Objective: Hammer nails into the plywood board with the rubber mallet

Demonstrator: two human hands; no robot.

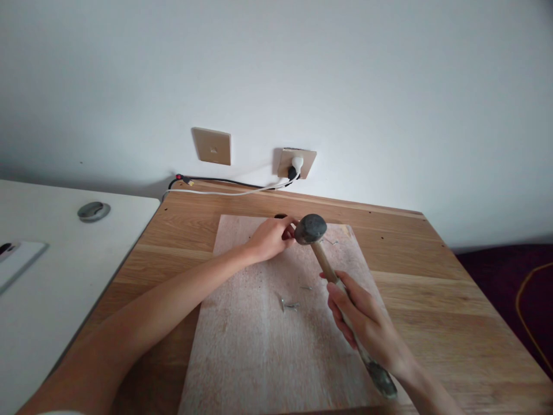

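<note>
Whatever the left hand (270, 237) pinches hidden, possibly a nail, white tablet (17, 260) cut off at frame edge

Pale plywood board (259, 334): matt, rough-sawn face with fine grain, lying on a light oak-coloured wooden table (432, 300) of smooth, satin finish with visible grain bands. Hammer (332, 271) with dull dark-grey metal head, scuffed and unpolished, on a plain light wooden handle; small loose nails (289, 304) of grey metal. Adjacent white table (64, 288): smooth, matt surface, with grey plastic-looking grommet (93, 211).

You're in a plain room at home: wooden bench (432, 300) against a white wall (389, 86), wall socket (296, 163), white desk (64, 276) alongside.
</note>
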